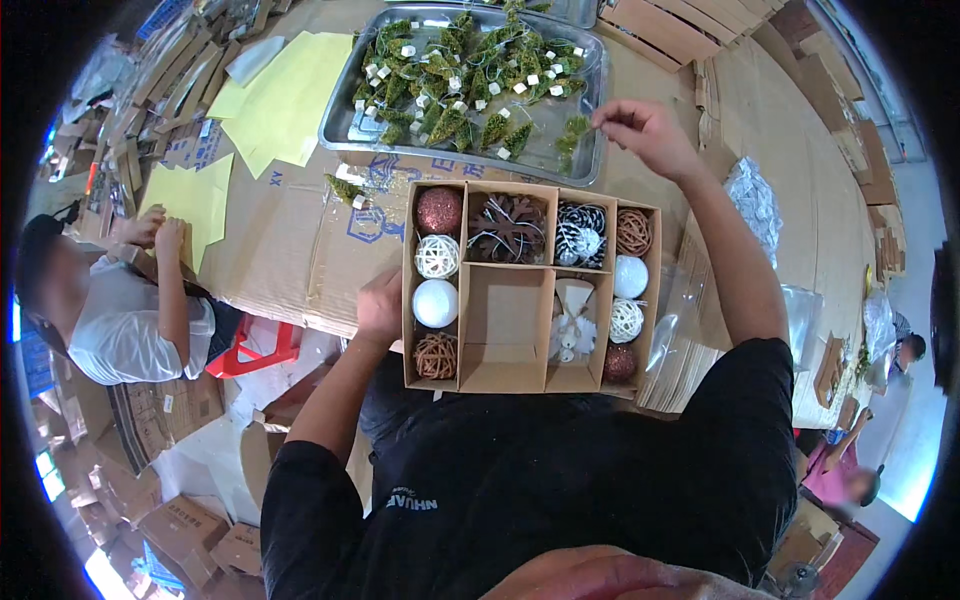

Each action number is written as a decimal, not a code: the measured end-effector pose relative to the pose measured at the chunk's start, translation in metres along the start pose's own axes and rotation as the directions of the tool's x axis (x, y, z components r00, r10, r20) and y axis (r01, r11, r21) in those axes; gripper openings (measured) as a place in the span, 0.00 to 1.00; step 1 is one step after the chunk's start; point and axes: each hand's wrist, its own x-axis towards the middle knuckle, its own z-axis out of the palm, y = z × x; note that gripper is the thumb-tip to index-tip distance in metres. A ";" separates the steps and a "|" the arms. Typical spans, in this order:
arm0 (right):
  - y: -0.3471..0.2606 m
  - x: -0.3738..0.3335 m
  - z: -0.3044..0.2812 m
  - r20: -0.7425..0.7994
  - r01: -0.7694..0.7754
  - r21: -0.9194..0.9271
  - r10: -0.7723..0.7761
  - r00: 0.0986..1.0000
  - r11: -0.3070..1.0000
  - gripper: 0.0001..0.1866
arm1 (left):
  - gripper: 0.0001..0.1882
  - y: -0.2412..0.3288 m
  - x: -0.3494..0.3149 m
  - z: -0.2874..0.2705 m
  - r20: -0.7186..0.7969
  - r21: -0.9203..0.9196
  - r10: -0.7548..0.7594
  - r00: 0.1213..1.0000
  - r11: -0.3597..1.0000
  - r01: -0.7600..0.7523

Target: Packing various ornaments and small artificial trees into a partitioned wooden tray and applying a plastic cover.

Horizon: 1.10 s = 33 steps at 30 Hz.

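Observation:
My left hand [380, 306] grips the left side of a divided cardboard box [503, 312] at the table's front edge. Over the right end of a metal tray [333, 118], the fingers of my right hand [645, 135] pinch a small green tree ornament [573, 138], slightly blurred. Many similar trees with white block bases [455, 125] lie in the tray. In the box's outer columns sit glitter, white and woven balls [437, 257]. Between them are a brown snowflake [507, 228], a frosted pine cone [580, 238] and a white figure [573, 325]. The large lower-middle compartment holds nothing.
One loose tree ornament [345, 188] lies between box and tray. Yellow sheets [280, 105] spread at the far left, where a co-worker [130, 310] handles one. Crumpled silvery wrap [752, 210] lies at right. A red stool [255, 350] stands beside the table.

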 end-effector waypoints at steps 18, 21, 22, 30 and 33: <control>-0.262 -0.022 0.008 0.025 0.275 -0.713 -0.368 0.929 0.645 0.14 | 0.18 0.220 0.168 -0.152 -0.266 -0.385 0.157 0.951 0.887 -0.254; -0.279 -0.030 0.011 -0.023 0.274 -0.682 -0.395 0.918 0.678 0.13 | 0.41 0.300 0.185 -0.134 -0.122 -0.095 0.180 0.976 0.977 -0.192; -0.286 -0.031 0.014 -0.024 0.279 -0.685 -0.404 0.914 0.673 0.13 | 0.46 0.315 0.186 -0.129 -0.132 0.025 0.170 0.977 0.985 -0.168; -0.282 -0.055 0.015 0.101 0.524 -0.402 -0.532 0.841 0.751 0.18 | 0.12 0.297 0.167 -0.111 0.345 -0.628 0.251 0.905 0.778 0.023; -0.292 -0.069 0.001 -0.194 0.306 -0.315 -0.377 0.906 0.898 0.15 | 0.16 0.298 0.137 -0.128 0.539 -0.693 0.306 0.785 0.691 0.207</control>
